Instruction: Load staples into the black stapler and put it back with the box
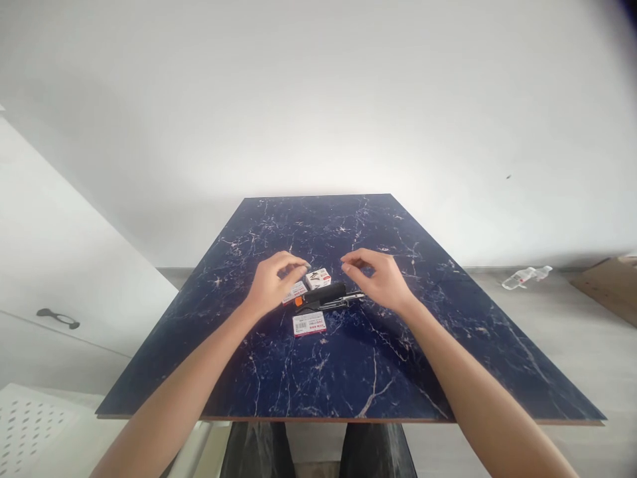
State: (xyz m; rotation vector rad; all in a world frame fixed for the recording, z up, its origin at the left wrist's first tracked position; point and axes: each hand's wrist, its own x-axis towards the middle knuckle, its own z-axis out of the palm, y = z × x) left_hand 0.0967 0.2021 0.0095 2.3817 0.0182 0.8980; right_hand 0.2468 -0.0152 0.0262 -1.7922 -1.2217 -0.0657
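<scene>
A black stapler (326, 297) with an orange end lies open on the dark blue marbled table (348, 372). Three small white staple boxes surround it: one (318, 278) behind it, one (296, 291) under my left hand, one (309, 324) in front. My left hand (273, 282) hovers just left of the stapler, fingers pinched on something small that I cannot make out. My right hand (378, 279) hovers just right of it, thumb and fingers pinched together; whether anything is between them is too small to tell.
A white wall stands behind the table. On the floor at right lie a clear plastic bottle (525, 276) and a cardboard sheet (610, 285). A white cabinet (60, 292) with a dark handle stands at left. My knees show below the table's near edge.
</scene>
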